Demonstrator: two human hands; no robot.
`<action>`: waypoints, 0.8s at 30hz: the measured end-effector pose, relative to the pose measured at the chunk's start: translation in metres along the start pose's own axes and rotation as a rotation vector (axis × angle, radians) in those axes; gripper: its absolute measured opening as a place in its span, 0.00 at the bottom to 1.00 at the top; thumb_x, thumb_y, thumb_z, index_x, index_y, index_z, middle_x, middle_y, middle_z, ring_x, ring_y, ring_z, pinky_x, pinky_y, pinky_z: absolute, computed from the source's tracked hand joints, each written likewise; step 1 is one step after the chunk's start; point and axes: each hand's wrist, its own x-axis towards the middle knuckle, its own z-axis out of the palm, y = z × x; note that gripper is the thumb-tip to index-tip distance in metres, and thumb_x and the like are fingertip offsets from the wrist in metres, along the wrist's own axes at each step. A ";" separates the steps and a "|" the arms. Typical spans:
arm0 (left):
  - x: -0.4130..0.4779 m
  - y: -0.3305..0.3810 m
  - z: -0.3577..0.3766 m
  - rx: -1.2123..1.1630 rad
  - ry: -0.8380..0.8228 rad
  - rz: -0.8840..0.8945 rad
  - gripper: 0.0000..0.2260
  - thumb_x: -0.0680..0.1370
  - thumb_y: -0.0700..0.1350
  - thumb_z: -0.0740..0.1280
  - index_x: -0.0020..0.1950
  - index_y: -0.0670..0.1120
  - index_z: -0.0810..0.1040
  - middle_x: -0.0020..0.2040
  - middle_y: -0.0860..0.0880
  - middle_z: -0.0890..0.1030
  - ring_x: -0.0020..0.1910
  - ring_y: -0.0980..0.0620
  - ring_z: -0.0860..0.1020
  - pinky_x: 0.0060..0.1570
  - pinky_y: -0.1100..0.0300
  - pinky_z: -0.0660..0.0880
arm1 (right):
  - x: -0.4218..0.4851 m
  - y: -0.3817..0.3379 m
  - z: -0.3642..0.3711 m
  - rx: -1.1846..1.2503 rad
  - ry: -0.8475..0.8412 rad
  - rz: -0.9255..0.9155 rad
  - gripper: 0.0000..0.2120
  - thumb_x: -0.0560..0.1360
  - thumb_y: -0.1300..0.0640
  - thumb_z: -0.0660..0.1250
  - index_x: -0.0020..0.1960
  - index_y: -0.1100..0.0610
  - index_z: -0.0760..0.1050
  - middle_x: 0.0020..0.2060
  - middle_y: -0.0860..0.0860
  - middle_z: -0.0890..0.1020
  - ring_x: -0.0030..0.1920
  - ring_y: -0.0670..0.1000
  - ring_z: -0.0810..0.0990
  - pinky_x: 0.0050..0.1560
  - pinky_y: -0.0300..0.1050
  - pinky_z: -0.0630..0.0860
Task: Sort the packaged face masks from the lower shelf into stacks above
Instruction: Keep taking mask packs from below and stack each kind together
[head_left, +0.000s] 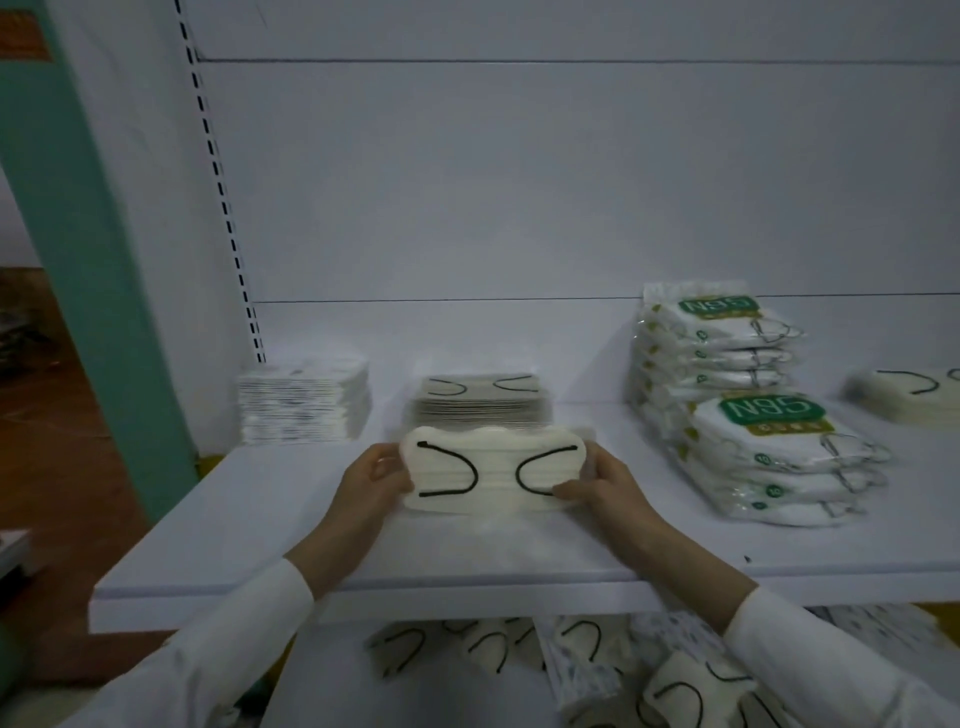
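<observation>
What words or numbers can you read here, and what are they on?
"N95", upside down, on the green label atop the back stack.
"N95", upside down, on the green label atop the front stack.
Gold strip under it: too blurred to read.
Small green dots on those packs: maybe "10", too small to be sure.
Held pack: no text seen.

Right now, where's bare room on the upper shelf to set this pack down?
Bare: front-left corner of the upper shelf before the white stack; the gap between cream stack and N95 stacks; the front edge strip. Crowded: the N95 end, and loose masks on the lower shelf.
</observation>
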 end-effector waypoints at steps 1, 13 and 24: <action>-0.001 -0.003 0.000 0.033 -0.007 0.010 0.13 0.74 0.28 0.61 0.48 0.45 0.77 0.44 0.47 0.81 0.44 0.50 0.78 0.42 0.64 0.74 | 0.000 0.001 0.000 -0.020 0.010 0.006 0.19 0.66 0.72 0.69 0.55 0.58 0.77 0.50 0.54 0.84 0.51 0.54 0.82 0.50 0.46 0.78; -0.011 0.056 0.035 0.104 -0.154 0.185 0.09 0.72 0.30 0.69 0.49 0.40 0.81 0.42 0.42 0.82 0.40 0.49 0.80 0.42 0.63 0.80 | -0.073 -0.055 -0.071 -0.363 0.332 -0.267 0.09 0.67 0.66 0.74 0.31 0.62 0.77 0.25 0.44 0.76 0.29 0.41 0.73 0.35 0.29 0.70; -0.077 0.084 0.235 0.120 -0.371 0.311 0.07 0.70 0.31 0.71 0.44 0.41 0.82 0.39 0.34 0.81 0.38 0.48 0.80 0.40 0.64 0.80 | -0.162 -0.085 -0.265 -0.359 0.589 -0.290 0.04 0.67 0.69 0.73 0.38 0.63 0.80 0.29 0.49 0.82 0.33 0.43 0.80 0.38 0.31 0.76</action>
